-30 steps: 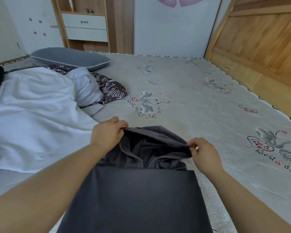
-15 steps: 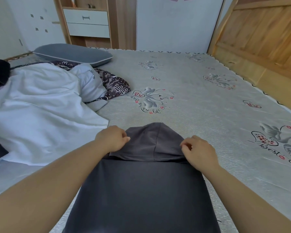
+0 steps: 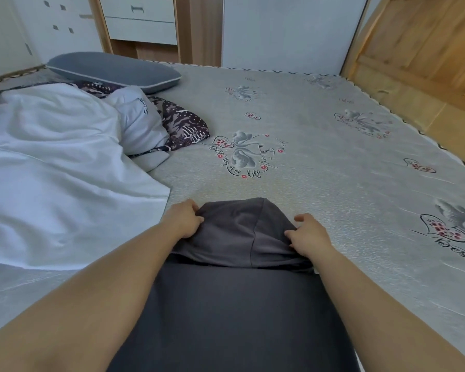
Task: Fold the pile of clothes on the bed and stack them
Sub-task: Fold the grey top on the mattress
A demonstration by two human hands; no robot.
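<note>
a dark grey hooded garment [image 3: 234,312] lies flat on the near middle of the bed [image 3: 320,183], its body running toward the near edge and its hood [image 3: 242,232] laid flat at the far end. the left hand [image 3: 184,220] sits at the hood's left edge, its fingers curled and pinching the fabric there. the right hand [image 3: 310,236] rests at the hood's right edge, fingers bent, thumb raised a little off the cloth; whether it is actually pinching the fabric or only resting on it i cannot tell. both bare forearms reach in from the near side, one along each flank of the garment. to the left, a white garment [image 3: 57,178] is spread loosely over a heap, with a patterned purple cloth [image 3: 185,127] poking out at its far right and a sliver of something black at the far left edge. a grey pillow [image 3: 113,71] lies at the far left of the bed. beyond it stand a wooden cabinet with white drawers [image 3: 140,20], and a wooden panel [image 3: 424,41] rises along the right.
</note>
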